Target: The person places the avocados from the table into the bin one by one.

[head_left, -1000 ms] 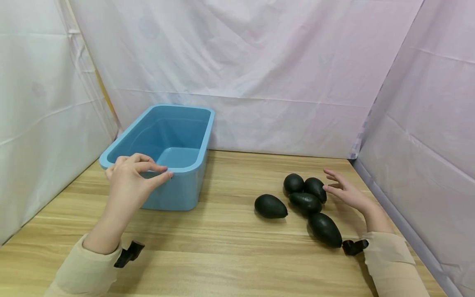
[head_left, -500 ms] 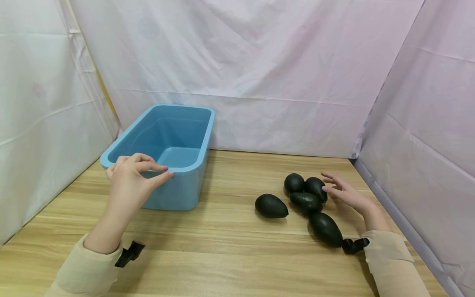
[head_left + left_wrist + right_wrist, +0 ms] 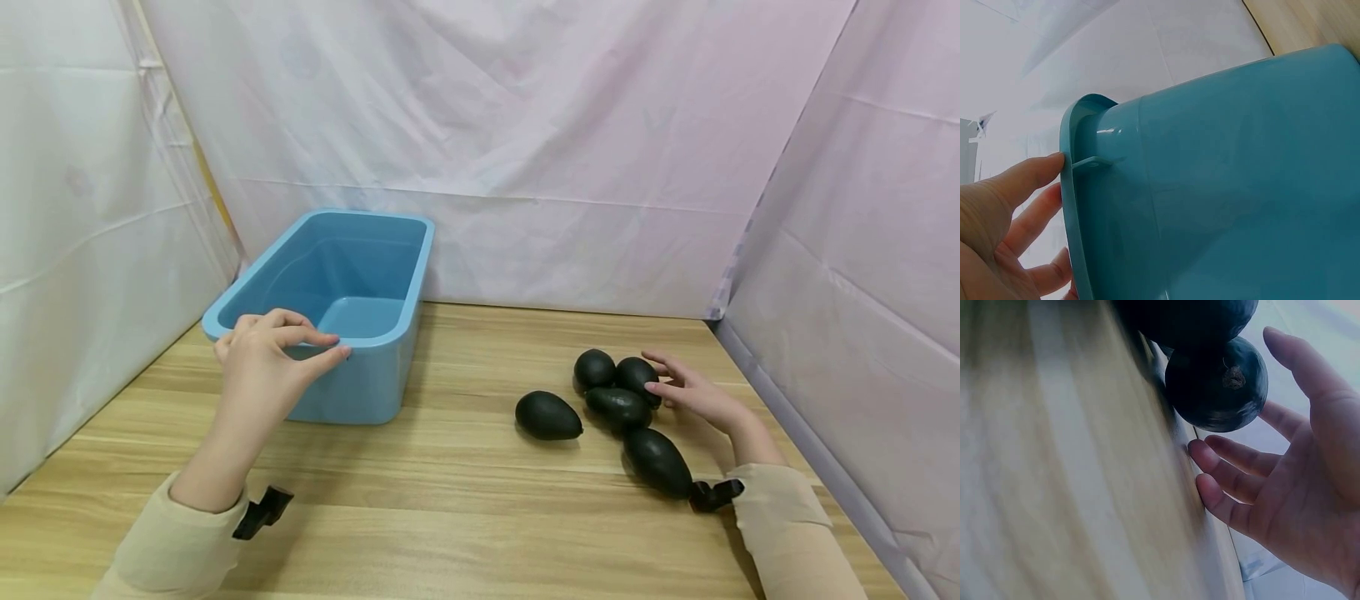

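At the near rim of a blue plastic bin (image 3: 352, 383), my left hand (image 3: 258, 362) pinches the edge between thumb and fingertips. The left wrist view shows the thumb (image 3: 1032, 178) against the lip of the bin (image 3: 1229, 181). To the right, my right hand (image 3: 701, 396) is spread beside the rearmost right avocado (image 3: 636, 377), fingers behind it and thumb before it. In the right wrist view, this dark avocado (image 3: 1219, 387) sits between the thumb and the loosely bent fingers, which do not close round it; contact is hard to tell.
Other dark avocados lie close by: one at the back (image 3: 595, 369), one in the middle (image 3: 618, 408), one in front (image 3: 657, 462) and one apart to the left (image 3: 547, 416). White cloth (image 3: 525, 167) encloses the wooden table (image 3: 450, 517). A black wrist camera (image 3: 716, 495) sits near the front avocado.
My right hand has moved slightly left and lower, closer round the rearmost right avocado. The left hand, the bin and the avocados look unmoved.
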### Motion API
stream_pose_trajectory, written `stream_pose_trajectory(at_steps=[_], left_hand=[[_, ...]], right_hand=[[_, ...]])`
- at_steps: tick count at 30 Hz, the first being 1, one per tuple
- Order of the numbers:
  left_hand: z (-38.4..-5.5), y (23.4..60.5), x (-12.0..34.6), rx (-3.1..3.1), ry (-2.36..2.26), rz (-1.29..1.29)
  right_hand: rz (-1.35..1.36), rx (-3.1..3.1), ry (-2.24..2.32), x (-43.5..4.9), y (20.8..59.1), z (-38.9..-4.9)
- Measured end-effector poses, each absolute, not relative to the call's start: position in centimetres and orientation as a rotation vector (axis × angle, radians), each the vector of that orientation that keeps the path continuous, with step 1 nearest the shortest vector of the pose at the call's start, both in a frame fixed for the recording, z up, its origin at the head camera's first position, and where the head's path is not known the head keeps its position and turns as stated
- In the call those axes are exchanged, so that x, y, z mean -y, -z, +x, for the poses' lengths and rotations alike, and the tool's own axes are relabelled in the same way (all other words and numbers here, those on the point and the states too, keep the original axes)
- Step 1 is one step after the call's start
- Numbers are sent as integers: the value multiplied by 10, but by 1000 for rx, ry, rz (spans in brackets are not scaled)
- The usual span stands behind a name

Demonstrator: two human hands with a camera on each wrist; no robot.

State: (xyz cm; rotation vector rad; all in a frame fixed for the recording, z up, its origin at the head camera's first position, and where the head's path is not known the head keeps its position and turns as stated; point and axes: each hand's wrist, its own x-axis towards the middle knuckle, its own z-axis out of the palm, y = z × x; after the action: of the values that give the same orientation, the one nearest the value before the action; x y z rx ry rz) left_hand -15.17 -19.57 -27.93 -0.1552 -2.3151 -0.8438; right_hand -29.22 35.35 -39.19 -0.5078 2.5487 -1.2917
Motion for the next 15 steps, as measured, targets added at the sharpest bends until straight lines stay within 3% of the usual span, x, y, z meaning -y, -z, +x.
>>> stream_pose_trajectory(at_steps=[15], left_hand=[[-152, 280, 196, 2313, 869, -157]], right_hand=[[-531, -2562, 1239, -350, 395, -294]])
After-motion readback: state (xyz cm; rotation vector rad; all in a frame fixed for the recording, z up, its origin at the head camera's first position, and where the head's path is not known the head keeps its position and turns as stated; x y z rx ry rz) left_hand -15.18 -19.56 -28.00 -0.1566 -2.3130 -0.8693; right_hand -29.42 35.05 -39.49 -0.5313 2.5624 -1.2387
